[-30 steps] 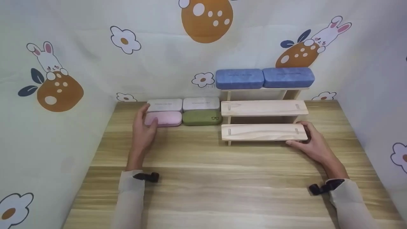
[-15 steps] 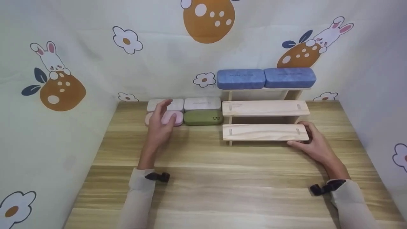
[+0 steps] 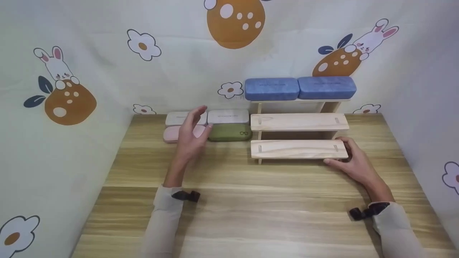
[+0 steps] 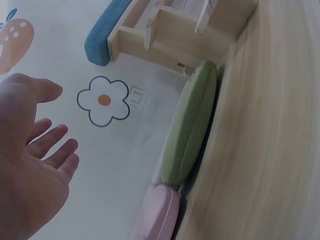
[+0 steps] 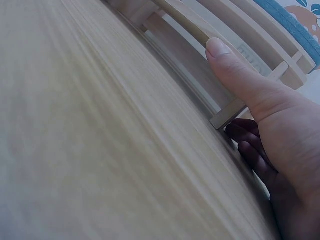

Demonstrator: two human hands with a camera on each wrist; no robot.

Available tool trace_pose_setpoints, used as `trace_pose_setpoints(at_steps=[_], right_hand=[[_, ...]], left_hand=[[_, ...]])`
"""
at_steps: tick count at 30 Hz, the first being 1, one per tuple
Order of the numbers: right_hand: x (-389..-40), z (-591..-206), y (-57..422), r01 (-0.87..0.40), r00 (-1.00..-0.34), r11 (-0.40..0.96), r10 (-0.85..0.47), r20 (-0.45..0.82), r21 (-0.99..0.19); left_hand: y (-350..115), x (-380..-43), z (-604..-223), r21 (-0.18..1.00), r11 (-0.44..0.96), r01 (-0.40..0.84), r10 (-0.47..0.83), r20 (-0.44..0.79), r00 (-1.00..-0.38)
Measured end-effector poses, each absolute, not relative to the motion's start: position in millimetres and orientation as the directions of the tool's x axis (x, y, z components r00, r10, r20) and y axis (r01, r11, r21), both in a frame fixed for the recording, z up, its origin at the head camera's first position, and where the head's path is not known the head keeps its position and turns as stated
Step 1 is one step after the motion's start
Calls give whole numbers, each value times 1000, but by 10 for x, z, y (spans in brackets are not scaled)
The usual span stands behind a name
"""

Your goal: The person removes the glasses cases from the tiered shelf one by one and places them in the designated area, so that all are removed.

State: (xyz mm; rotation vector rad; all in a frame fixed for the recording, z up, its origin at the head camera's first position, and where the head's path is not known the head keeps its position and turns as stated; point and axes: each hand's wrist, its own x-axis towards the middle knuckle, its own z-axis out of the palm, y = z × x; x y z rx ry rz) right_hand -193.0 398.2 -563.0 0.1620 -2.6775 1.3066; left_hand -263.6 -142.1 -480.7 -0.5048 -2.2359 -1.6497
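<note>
My left hand [image 3: 192, 139] hovers over the pink glasses case [image 3: 171, 134], beside the green glasses case [image 3: 227, 132]. Its fingers are spread loosely with nothing between them, as the left wrist view also shows. Behind these two stand a left whitish case [image 3: 174, 117], partly hidden by my fingers, and a right whitish case [image 3: 228, 116]. My right hand [image 3: 356, 165] holds the right end of the bottom board of a three-tier wooden shelf [image 3: 297, 148], thumb along the front edge and fingers around the end. The right wrist view shows its fingers beside the shelf's leg [image 5: 227, 114].
Two blue glasses cases, a left one [image 3: 271, 90] and a right one [image 3: 327, 88], sit side by side on the top tier. A patterned cloth backdrop [image 3: 179, 71] rises behind the wooden table [image 3: 251, 208] and along its sides.
My left hand has moved right from the left end of the pink case toward the green one, coming off the pink case. My right hand stays on the shelf.
</note>
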Motion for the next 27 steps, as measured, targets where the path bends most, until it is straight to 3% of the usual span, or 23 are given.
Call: trace_pose_setpoints(at_steps=[20, 27], right_hand=[[-1944, -5630, 3994, -152, -984, 646, -32, 173, -748], [-1898, -5567, 3918, -204, -975, 577, -50, 215, -791]], left_hand=[[-823, -2921, -4562, 819, 216, 532, 206, 494, -845], [-656, -3034, -4483, 798, 250, 548, 224, 503, -835]])
